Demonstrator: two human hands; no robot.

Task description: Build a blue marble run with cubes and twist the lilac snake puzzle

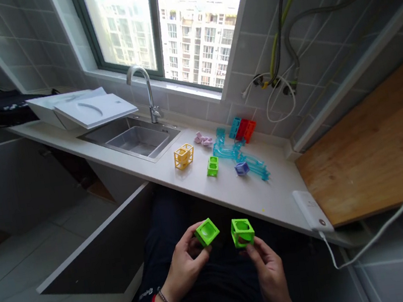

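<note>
Between the thumb and fingers of my left hand is a green toy cube block with a round opening in its face, tilted toward the right. My right hand grips a second green cube block from below, its round hole facing up. A small gap separates the two cubes, and both are held over my lap in front of the counter edge. On the counter ahead stand a green block piece, a yellow open-frame block and a tilted purple-blue cube.
Translucent blue track pieces, a pink piece and red panels lie farther back on the counter. Left are a sink and white box. A white power bank with cable sits right; an open cabinet door juts out.
</note>
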